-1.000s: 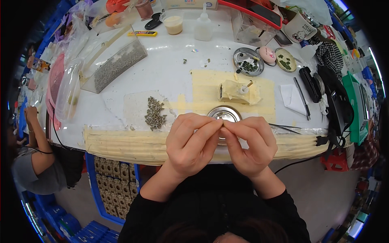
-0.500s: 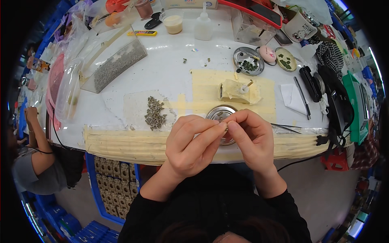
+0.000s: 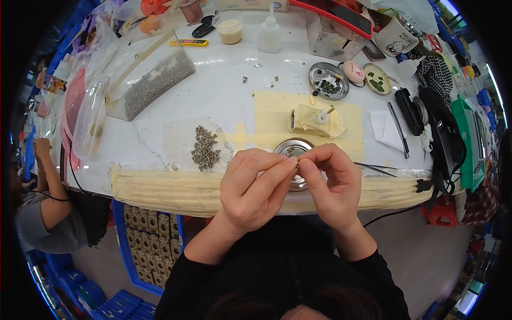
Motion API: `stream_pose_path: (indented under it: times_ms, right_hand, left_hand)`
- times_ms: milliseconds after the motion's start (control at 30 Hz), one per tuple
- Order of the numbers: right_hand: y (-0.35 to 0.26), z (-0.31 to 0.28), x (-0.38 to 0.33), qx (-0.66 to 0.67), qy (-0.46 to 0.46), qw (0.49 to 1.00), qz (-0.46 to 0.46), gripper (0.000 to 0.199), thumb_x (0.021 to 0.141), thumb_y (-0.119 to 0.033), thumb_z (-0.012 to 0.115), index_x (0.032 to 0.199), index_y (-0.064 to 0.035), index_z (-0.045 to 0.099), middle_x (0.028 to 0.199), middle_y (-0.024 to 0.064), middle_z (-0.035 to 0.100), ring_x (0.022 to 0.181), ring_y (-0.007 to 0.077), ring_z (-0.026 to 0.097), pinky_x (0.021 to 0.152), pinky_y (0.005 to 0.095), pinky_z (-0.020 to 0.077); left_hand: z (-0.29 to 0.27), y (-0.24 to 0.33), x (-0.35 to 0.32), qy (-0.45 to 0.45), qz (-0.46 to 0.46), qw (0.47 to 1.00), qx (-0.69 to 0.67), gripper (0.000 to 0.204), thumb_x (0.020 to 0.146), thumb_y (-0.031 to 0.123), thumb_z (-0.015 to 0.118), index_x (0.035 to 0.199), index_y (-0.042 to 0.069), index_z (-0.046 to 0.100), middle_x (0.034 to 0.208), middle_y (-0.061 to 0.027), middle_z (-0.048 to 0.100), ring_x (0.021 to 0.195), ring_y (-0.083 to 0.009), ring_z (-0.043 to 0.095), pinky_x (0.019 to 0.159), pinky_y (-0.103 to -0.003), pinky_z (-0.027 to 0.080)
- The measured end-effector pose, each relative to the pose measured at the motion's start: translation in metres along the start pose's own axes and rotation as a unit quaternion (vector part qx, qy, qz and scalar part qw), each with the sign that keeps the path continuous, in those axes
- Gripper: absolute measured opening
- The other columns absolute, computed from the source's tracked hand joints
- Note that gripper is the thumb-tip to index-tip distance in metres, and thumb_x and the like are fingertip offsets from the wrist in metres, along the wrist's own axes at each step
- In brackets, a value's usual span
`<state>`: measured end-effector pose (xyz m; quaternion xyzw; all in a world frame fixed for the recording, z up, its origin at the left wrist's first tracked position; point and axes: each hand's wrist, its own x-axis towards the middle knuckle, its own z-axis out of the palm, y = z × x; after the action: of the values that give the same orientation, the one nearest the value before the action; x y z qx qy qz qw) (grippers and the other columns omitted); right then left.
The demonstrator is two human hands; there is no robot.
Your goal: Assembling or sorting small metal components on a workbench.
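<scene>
My left hand and my right hand meet above the table's near edge, thumbs and forefingers pinched together. A tiny piece shows between the fingertips, too small to name. Beneath them sits a round metal tin, partly covered by my fingers. Left of my hands lies a heap of small grey-brown bits on a pale sheet. Behind the tin stands a block wrapped in cream tape with a small stick in its top. Tweezers rest to the right of my right hand.
A clear bin of grey grains stands at the left, a white squeeze bottle and a cup of cream liquid at the back. Dishes of dark green pieces lie right of centre. A blue crate sits below; another person's arm is far left.
My hands stay pinched together over the tin; the fingertips have shifted very slightly. The whole view has moved a few pixels. Nothing else visibly differs.
</scene>
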<state>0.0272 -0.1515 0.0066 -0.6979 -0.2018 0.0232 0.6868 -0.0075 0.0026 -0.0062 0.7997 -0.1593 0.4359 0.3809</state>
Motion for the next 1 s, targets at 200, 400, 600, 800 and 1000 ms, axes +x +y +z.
stream_pose_path:
  times_ms: [200, 400, 600, 800, 1000]
  right_hand:
    - [-0.005, -0.003, 0.000, 0.069, -0.048, 0.994, 0.074, 0.011, 0.096, -0.008, 0.065, 0.096, 0.0035, 0.065, 0.084, 0.0033, 0.068, 0.079, 0.0074, 0.063, 0.072, 0.0226, 0.0500]
    - [-0.006, -0.008, -0.001, 0.157, -0.077, 0.975, 0.138, 0.013, 0.100, -0.010, 0.062, 0.100, 0.0023, 0.064, 0.087, 0.0020, 0.067, 0.081, 0.0066, 0.064, 0.074, 0.0227, 0.0531]
    - [-0.004, -0.007, -0.001, 0.158, -0.083, 0.975, 0.135, 0.013, 0.101, -0.011, 0.060, 0.100, 0.0019, 0.064, 0.088, 0.0020, 0.067, 0.080, 0.0065, 0.063, 0.074, 0.0229, 0.0535]
    - [0.000, -0.003, 0.000, -0.098, -0.007, 0.991, -0.088, 0.007, 0.092, -0.006, 0.069, 0.091, 0.0007, 0.067, 0.079, 0.0062, 0.067, 0.071, 0.0127, 0.063, 0.063, 0.0253, 0.0495]
    - [0.001, 0.001, 0.005, -0.222, 0.029, 0.951, -0.211, 0.006, 0.087, -0.003, 0.072, 0.089, 0.0005, 0.068, 0.078, 0.0101, 0.066, 0.065, 0.0190, 0.062, 0.059, 0.0275, 0.0471]
  left_hand:
    - [0.000, 0.002, -0.001, -0.007, 0.000, 1.000, 0.014, 0.032, 0.066, -0.008, 0.079, 0.097, 0.000, 0.074, 0.091, -0.0080, 0.067, 0.076, -0.0244, 0.063, 0.064, -0.033, 0.051]
    - [-0.003, 0.002, -0.001, -0.018, -0.005, 1.000, -0.005, 0.027, 0.071, -0.008, 0.078, 0.096, 0.001, 0.074, 0.091, -0.0080, 0.068, 0.076, -0.0212, 0.062, 0.065, -0.030, 0.049]
    - [-0.006, 0.000, -0.001, -0.020, 0.007, 1.000, -0.017, 0.037, 0.064, -0.007, 0.079, 0.099, 0.000, 0.074, 0.093, -0.0082, 0.067, 0.078, -0.0240, 0.063, 0.065, -0.032, 0.051]
    - [-0.001, 0.000, -0.001, -0.010, -0.005, 1.000, -0.001, 0.034, 0.064, -0.008, 0.079, 0.097, -0.001, 0.073, 0.091, -0.0087, 0.067, 0.076, -0.0250, 0.063, 0.063, -0.033, 0.051]
    - [0.001, -0.001, -0.001, -0.006, -0.007, 1.000, 0.008, 0.035, 0.063, -0.009, 0.078, 0.097, -0.001, 0.073, 0.090, -0.0089, 0.066, 0.075, -0.0252, 0.062, 0.062, -0.033, 0.051]
